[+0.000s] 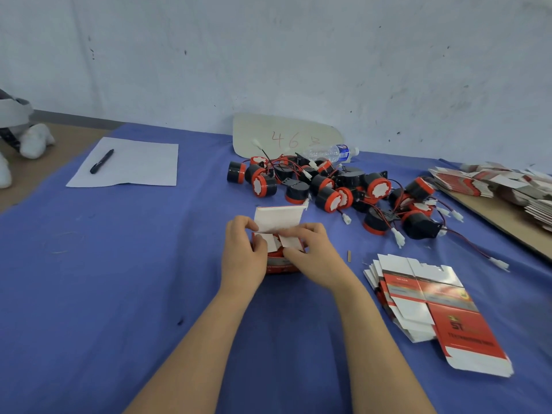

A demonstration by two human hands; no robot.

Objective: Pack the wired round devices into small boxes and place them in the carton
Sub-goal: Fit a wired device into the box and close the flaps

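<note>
Box (280,264) upright, mouth up; left hand (243,249), right hand (313,253) pinch flaps.

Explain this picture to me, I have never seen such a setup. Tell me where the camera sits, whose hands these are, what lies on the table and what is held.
There is no machine here. A person works with bare hands, and the single camera is worn on their head, looking forward and down. The left hand and right hand both pinch the side flaps of a small red-and-white cardboard box that stands on the blue cloth with its lid flap up. Behind the box lies a pile of black-and-red round devices with wires. To the right is a stack of flat unfolded box blanks. Farther left, a black pen lies on a white paper sheet. A clear plastic bottle lies behind the pile.
</note>
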